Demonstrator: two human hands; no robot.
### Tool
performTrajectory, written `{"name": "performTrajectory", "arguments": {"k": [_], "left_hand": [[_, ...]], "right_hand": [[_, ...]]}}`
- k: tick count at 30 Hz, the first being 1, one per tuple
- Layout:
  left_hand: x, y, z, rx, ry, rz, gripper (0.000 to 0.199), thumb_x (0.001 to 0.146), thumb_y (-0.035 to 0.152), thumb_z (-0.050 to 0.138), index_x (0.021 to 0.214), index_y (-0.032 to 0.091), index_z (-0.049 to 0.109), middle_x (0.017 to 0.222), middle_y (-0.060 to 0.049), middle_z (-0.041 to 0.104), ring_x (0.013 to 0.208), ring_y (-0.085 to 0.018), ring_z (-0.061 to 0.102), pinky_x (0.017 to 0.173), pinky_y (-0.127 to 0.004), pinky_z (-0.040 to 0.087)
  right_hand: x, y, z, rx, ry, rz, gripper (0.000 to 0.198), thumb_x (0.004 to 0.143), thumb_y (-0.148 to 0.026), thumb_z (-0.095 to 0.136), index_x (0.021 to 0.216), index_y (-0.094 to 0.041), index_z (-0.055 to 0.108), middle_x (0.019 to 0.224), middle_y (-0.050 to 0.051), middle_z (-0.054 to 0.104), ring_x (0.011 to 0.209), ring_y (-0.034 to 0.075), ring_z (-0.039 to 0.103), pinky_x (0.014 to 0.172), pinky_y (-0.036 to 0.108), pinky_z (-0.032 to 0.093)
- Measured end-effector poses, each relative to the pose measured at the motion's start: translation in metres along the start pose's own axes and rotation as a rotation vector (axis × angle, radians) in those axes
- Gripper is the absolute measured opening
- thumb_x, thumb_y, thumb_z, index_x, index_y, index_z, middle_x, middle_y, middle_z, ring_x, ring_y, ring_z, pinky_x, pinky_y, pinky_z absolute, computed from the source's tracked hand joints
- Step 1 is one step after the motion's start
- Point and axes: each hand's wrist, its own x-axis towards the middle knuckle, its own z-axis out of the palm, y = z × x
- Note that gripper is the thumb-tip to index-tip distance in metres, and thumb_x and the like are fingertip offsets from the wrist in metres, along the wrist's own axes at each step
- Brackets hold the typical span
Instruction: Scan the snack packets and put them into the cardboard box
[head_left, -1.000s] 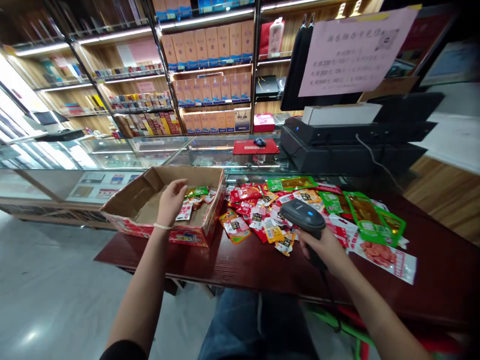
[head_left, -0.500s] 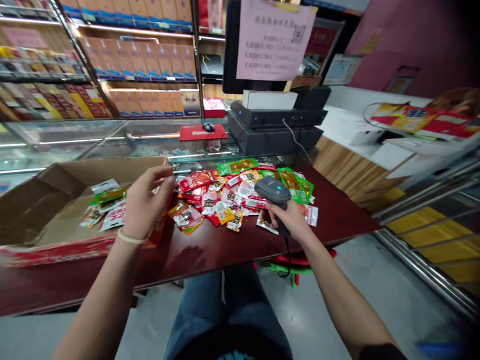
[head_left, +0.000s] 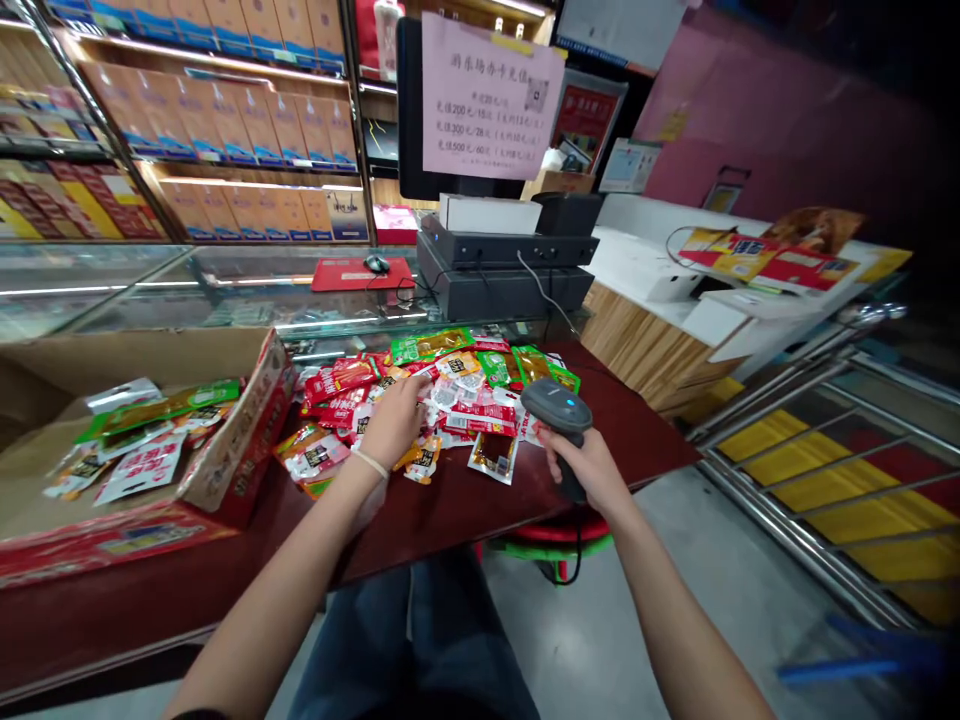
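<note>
My right hand (head_left: 589,462) grips a dark grey handheld barcode scanner (head_left: 556,405), held over the right front of a heap of snack packets (head_left: 480,415). A small light glows on the scanner's top, and its cord hangs below the table edge. My left hand (head_left: 391,422), with a pale band at the wrist, is at the middle of the heap, back of the hand up. Its fingertips are hidden, so any grip on a packet does not show. A brown snack packet (head_left: 493,458) lies at the heap's front edge. Left of the heap, an open cardboard box (head_left: 247,440) holds several packets (head_left: 150,460).
Behind the heap is a glass counter with a red mat (head_left: 337,275) and a computer mouse (head_left: 376,264). A monitor bearing a pink paper notice (head_left: 487,100) stands above a black cash drawer (head_left: 510,290). A metal railing (head_left: 795,480) is at the right, a stool (head_left: 555,540) below the table.
My left hand has moved right, from beside the box rim to the heap. The right hand still holds the scanner. The view has turned right, and the brown packet shows more fully.
</note>
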Motion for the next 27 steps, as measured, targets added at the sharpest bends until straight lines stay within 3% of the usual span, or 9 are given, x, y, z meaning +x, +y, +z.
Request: {"name": "performTrajectory", "arguments": {"k": [5, 7, 11, 14, 18, 22, 27], "left_hand": [[0.008, -0.027, 0.009, 0.171, -0.280, -0.005, 0.054, 0.079, 0.003, 0.052, 0.131, 0.017, 0.057, 0.118, -0.015, 0.063, 0.111, -0.028, 0.060, 0.097, -0.041, 0.047], [0.010, -0.029, 0.009, 0.242, -0.333, -0.014, 0.060, 0.079, 0.005, 0.056, 0.137, 0.018, 0.053, 0.117, -0.015, 0.062, 0.109, -0.028, 0.059, 0.095, -0.040, 0.046], [0.013, -0.023, 0.007, 0.375, -0.349, -0.048, 0.045, 0.077, 0.014, 0.065, 0.122, 0.017, 0.064, 0.114, -0.016, 0.060, 0.108, -0.031, 0.056, 0.093, -0.041, 0.045], [0.013, -0.022, 0.003, 0.362, -0.266, -0.061, 0.028, 0.076, 0.019, 0.068, 0.103, 0.015, 0.069, 0.112, -0.017, 0.062, 0.109, -0.033, 0.055, 0.093, -0.043, 0.044], [0.010, -0.036, -0.007, -0.013, -0.061, -0.240, 0.021, 0.083, 0.028, 0.064, 0.101, 0.018, 0.067, 0.095, -0.009, 0.068, 0.091, -0.025, 0.063, 0.084, -0.036, 0.047], [0.002, -0.061, -0.018, -0.522, 0.276, -0.518, 0.038, 0.079, 0.038, 0.067, 0.111, 0.018, 0.066, 0.096, -0.006, 0.070, 0.080, -0.020, 0.064, 0.075, -0.032, 0.049], [-0.012, -0.074, -0.023, -1.186, 0.391, -0.691, 0.045, 0.074, 0.027, 0.068, 0.118, 0.020, 0.063, 0.082, 0.001, 0.064, 0.066, -0.011, 0.057, 0.060, -0.021, 0.046]], "right_hand": [[0.013, -0.001, 0.007, 0.048, -0.036, 0.024, 0.040, 0.083, -0.048, 0.069, 0.060, -0.020, 0.052, 0.045, -0.002, 0.052, 0.038, 0.011, 0.048, 0.040, 0.023, 0.038], [0.021, -0.002, 0.016, 0.079, -0.044, 0.044, 0.038, 0.081, -0.049, 0.071, 0.063, -0.021, 0.053, 0.047, -0.003, 0.052, 0.037, 0.011, 0.047, 0.039, 0.024, 0.039], [0.039, -0.010, 0.036, 0.087, -0.084, 0.031, 0.039, 0.080, -0.050, 0.071, 0.062, -0.021, 0.053, 0.046, -0.003, 0.052, 0.037, 0.011, 0.047, 0.038, 0.024, 0.040], [0.053, -0.025, 0.054, 0.085, -0.126, 0.031, 0.038, 0.079, -0.050, 0.071, 0.062, -0.021, 0.053, 0.044, -0.003, 0.051, 0.036, 0.011, 0.046, 0.037, 0.023, 0.038], [0.074, -0.047, 0.083, 0.199, -0.198, 0.035, 0.033, 0.076, -0.046, 0.074, 0.068, -0.020, 0.055, 0.049, -0.005, 0.052, 0.037, 0.010, 0.046, 0.036, 0.022, 0.039], [0.099, -0.054, 0.114, 0.306, -0.257, -0.018, 0.031, 0.075, -0.044, 0.075, 0.071, -0.020, 0.056, 0.053, -0.006, 0.053, 0.037, 0.009, 0.046, 0.036, 0.022, 0.040], [0.115, -0.038, 0.147, 0.371, -0.299, -0.025, 0.033, 0.076, -0.044, 0.074, 0.068, -0.019, 0.055, 0.053, -0.005, 0.052, 0.038, 0.009, 0.047, 0.037, 0.021, 0.040]]}}
